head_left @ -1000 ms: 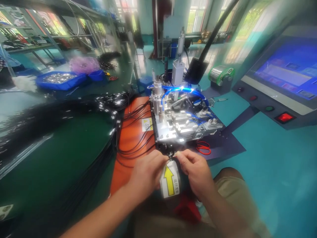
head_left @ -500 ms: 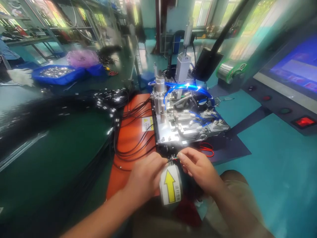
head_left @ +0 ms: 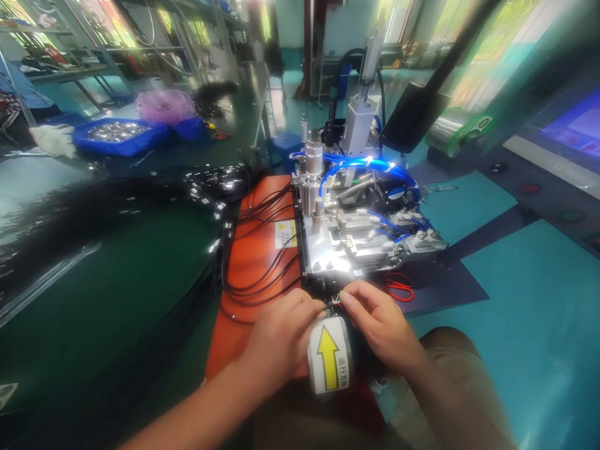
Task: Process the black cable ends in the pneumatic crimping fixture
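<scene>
Head view, cable: a thin black cable (head_left: 330,306) with a smooth, dull jacket; fine wires (head_left: 336,300) fan from its end, some pale, one reddish.
Cable position: in the short gap between the two sets of fingertips, just above the arrow plate and near the machine's front edge.
Arrow plate: white, glossy, rounded at the corners, with a yellow arrow and dark characters (head_left: 329,356).
Machine: bright bare metal, blocks, rods and upright cylinders on a flat plate (head_left: 365,240); glossy blue tubing (head_left: 370,162) arches over it.
Orange panel: flat, smooth sheet (head_left: 248,262) left of the machine; slim black leads curve across it.
Worktop: dark green (head_left: 117,269), ringed by a thick, shiny mass of black cables (head_left: 94,203).
Scissors: red looped handles (head_left: 399,287), beside the machine's front corner; blades hidden.
Spool: silvery winding, green rims (head_left: 445,130).
Tray: blue, shallow, holding small shiny pieces (head_left: 84,139).
Left hand: back upward, fingers curled, thumb and forefinger pinched on the black cable (head_left: 285,325); forearm slants in from lower left.
Right hand: knuckles bent, thumb and forefinger closed on the fine wires (head_left: 382,319); forearm rises from lower right.
Contact: exact fingertip grip partly hidden.
</scene>
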